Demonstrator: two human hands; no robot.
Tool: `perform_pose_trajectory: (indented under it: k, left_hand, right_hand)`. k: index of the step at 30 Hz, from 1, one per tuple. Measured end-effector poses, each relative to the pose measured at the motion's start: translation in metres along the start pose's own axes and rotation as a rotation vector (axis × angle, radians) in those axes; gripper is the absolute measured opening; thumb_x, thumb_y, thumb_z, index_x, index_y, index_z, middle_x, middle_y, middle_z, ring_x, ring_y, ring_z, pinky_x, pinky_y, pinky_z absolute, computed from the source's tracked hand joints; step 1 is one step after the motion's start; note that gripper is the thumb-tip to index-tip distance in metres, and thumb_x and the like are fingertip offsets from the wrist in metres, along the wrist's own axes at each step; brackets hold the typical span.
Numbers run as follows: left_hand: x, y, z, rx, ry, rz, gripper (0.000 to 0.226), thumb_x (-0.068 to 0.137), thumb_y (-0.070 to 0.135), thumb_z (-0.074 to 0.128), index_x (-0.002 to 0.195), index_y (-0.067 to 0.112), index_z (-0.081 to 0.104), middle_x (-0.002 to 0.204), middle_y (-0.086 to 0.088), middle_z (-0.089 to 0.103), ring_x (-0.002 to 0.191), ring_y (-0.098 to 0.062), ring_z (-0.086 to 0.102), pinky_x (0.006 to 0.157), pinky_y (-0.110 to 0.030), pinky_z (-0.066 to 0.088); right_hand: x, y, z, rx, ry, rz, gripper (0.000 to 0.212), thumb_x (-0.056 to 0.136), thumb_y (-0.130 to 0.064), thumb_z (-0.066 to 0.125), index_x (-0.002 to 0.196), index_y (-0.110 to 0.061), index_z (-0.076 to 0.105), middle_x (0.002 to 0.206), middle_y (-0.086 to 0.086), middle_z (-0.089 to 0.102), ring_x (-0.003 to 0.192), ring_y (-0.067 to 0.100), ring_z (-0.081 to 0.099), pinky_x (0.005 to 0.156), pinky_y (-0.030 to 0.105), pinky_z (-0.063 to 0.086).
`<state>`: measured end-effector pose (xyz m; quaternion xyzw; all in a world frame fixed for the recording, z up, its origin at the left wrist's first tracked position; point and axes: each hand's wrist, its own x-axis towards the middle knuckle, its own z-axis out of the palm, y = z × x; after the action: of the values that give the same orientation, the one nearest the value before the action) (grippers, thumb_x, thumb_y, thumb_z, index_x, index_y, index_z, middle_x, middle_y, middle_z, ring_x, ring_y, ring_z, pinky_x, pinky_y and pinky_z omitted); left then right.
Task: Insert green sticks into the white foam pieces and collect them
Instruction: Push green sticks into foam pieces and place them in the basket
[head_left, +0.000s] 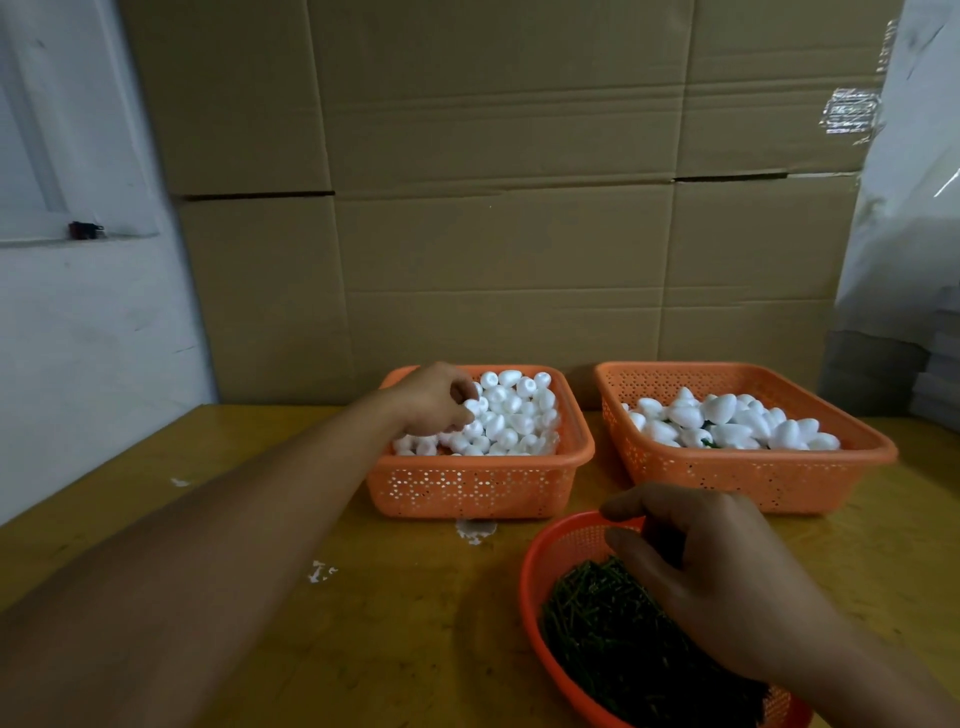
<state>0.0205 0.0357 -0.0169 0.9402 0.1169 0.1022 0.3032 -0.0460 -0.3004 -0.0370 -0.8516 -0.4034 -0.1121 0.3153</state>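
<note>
Reaching into the square orange plastic basket (478, 488) at the middle of the frame, my left hand (431, 397) curls its fingers (462, 387) around one white egg-shaped foam piece (471, 407) atop the heap. My right hand (722, 577) hovers over the thin green sticks (597, 618) in the round orange basket (535, 587) at lower right; whether it has pinched one I cannot tell. I should lift a single piece cleanly and take just one stick. Finished pieces (727, 421) fill the right-hand basket (753, 473) on the yellow bench (405, 597).
</note>
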Motion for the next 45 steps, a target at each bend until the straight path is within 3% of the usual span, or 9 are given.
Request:
perform_pose_trajectory:
  k: [9,14,18,21,25,32,39,42,45]
  left_hand:
    - [-0.068,0.030,0.011,-0.349,0.154,0.292,0.023,0.090,0.007,0.067,0.102,0.027,0.066,0.110,0.007,0.069,0.099,-0.016,0.070,0.087,-0.046,0.059]
    - [-0.107,0.050,0.020,-0.510,0.170,0.384,0.028,0.093,-0.001,0.062,0.107,0.023,0.064,0.111,0.002,0.071,0.093,-0.016,0.073,0.074,-0.036,0.058]
    - [-0.137,0.065,0.033,-0.568,0.163,0.457,0.038,0.099,0.002,0.054,0.122,0.033,0.056,0.105,0.006,0.071,0.091,-0.017,0.071,0.075,-0.026,0.055]
    - [-0.157,0.071,0.042,-0.540,0.178,0.484,0.030,0.104,0.005,0.047,0.117,0.030,0.058,0.102,0.000,0.068,0.087,-0.015,0.069,0.076,-0.025,0.056]
    - [-0.176,0.077,0.052,-0.574,0.135,0.462,0.027,0.106,0.006,0.043,0.107,0.020,0.065,0.095,-0.003,0.069,0.085,-0.018,0.069,0.076,-0.025,0.056]
    - [-0.192,0.076,0.057,-0.718,-0.026,0.455,0.037,0.093,-0.008,0.059,0.111,0.023,0.067,0.096,-0.007,0.068,0.086,-0.018,0.069,0.078,-0.026,0.055]
    - [-0.199,0.080,0.064,-0.622,-0.023,0.466,0.017,0.097,0.029,0.058,0.111,0.036,0.052,0.093,-0.006,0.071,0.078,-0.021,0.069,0.071,-0.031,0.056]
    - [-0.200,0.081,0.067,-0.624,-0.016,0.470,0.014,0.098,0.036,0.054,0.111,0.036,0.048,0.089,-0.006,0.070,0.072,-0.019,0.067,0.066,-0.031,0.055]
    - [-0.200,0.081,0.069,-0.623,0.038,0.457,0.013,0.097,0.042,0.056,0.108,0.036,0.053,0.090,0.000,0.066,0.071,-0.012,0.061,0.065,-0.031,0.055]
  right_hand:
    - [0.000,-0.004,0.001,-0.025,-0.023,0.016,0.016,0.089,-0.042,0.067,0.104,-0.040,0.071,0.065,-0.013,0.068,0.061,0.005,0.064,0.061,0.038,0.053]
    - [0.000,-0.004,0.001,-0.033,-0.045,0.024,0.017,0.090,-0.042,0.067,0.106,-0.039,0.070,0.068,-0.012,0.069,0.064,0.006,0.064,0.064,0.037,0.054]
    - [0.001,-0.005,0.003,-0.061,-0.065,0.029,0.018,0.091,-0.044,0.067,0.107,-0.038,0.070,0.068,-0.014,0.068,0.066,0.004,0.063,0.063,0.032,0.052]
    - [0.002,-0.004,0.003,-0.090,-0.111,0.031,0.014,0.092,-0.040,0.065,0.104,-0.035,0.072,0.078,-0.016,0.071,0.071,0.004,0.065,0.069,0.034,0.054]
    - [0.003,-0.004,0.000,-0.173,-0.249,0.019,0.011,0.093,-0.037,0.063,0.098,-0.033,0.072,0.088,-0.016,0.072,0.080,0.005,0.065,0.075,0.033,0.055]
    - [-0.004,-0.008,0.002,-0.376,-0.389,0.063,0.032,0.093,-0.059,0.054,0.098,-0.031,0.068,0.090,-0.010,0.064,0.088,0.013,0.063,0.078,0.035,0.054]
    - [-0.006,-0.015,0.006,-0.436,-0.521,0.014,0.034,0.087,-0.058,0.056,0.099,-0.027,0.061,0.097,-0.007,0.065,0.092,0.016,0.064,0.071,0.029,0.043]
    - [-0.005,-0.015,0.010,-0.439,-0.535,0.031,0.028,0.089,-0.050,0.057,0.099,-0.025,0.065,0.092,-0.008,0.063,0.086,0.016,0.061,0.074,0.030,0.048]
    - [-0.004,-0.014,0.013,-0.421,-0.516,0.055,0.027,0.089,-0.045,0.058,0.107,-0.027,0.067,0.105,-0.007,0.067,0.097,0.018,0.065,0.083,0.033,0.054]
